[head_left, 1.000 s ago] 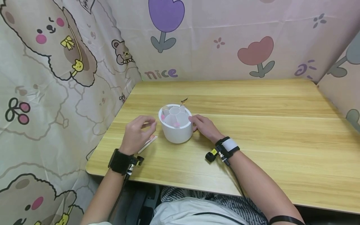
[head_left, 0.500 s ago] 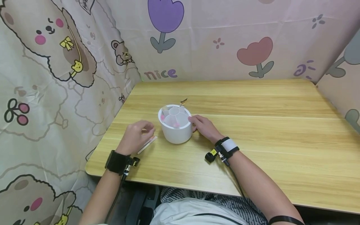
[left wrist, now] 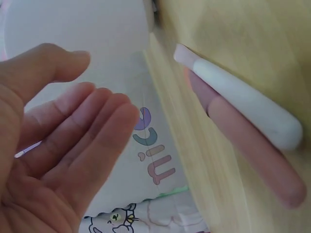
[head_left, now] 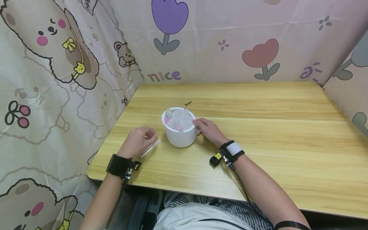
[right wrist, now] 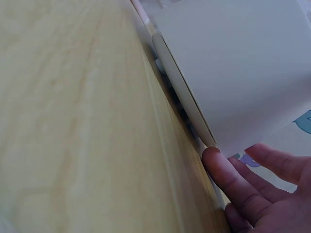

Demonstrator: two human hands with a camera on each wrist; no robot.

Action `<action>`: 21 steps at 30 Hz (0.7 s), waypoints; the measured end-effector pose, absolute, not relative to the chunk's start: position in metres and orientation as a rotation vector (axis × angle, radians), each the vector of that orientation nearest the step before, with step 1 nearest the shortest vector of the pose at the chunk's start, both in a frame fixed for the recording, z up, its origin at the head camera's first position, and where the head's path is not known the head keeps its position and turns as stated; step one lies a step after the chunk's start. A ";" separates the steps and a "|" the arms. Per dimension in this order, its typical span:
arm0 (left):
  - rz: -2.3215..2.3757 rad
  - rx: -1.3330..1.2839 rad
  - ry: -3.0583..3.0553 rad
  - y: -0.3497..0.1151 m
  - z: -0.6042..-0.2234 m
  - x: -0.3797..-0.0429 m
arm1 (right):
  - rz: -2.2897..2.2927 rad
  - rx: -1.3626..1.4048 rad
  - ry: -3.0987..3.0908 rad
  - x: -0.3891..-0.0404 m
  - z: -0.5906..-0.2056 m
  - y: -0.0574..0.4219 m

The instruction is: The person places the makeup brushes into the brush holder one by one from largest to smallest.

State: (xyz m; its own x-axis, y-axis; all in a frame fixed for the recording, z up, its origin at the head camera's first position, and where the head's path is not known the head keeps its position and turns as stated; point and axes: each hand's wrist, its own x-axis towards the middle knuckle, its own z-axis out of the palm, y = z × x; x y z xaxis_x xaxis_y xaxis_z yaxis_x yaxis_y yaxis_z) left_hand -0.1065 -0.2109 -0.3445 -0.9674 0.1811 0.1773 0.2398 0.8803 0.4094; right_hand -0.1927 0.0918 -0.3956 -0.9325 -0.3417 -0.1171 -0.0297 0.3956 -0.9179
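Note:
A white round container (head_left: pixel 181 137) stands upright on the table, with a clear petal-shaped divided insert (head_left: pixel 179 118) and pink bits inside. My right hand (head_left: pixel 210 129) is at its right side; in the right wrist view a fingertip (right wrist: pixel 214 158) touches the edge of the container's base. To the left, my left hand (head_left: pixel 138 140) hovers with loosely bent fingers and holds nothing. Close to it lie two slim tools side by side, one with a white handle (left wrist: pixel 252 104) and one with a pink handle (left wrist: pixel 257 150). Their exact kind is unclear.
The wooden table (head_left: pixel 258 143) extends far to the right. A small dark gold piece (head_left: pixel 188 103) shows at the container's back rim. Printed cloth (head_left: pixel 212 41) hangs behind and to the left. The table's front edge borders the person's lap.
My left hand has moved down and slightly left, away from the container. The right hand and the container have stayed in place.

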 end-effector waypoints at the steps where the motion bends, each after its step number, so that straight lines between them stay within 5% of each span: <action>1: -0.652 -0.318 -2.931 -0.211 -0.345 -0.107 | -1.550 -0.325 2.370 -0.192 -0.395 0.092; 21: -0.545 -0.227 -3.080 -0.222 -0.355 -0.112 | -1.540 -0.328 2.371 -0.192 -0.394 0.092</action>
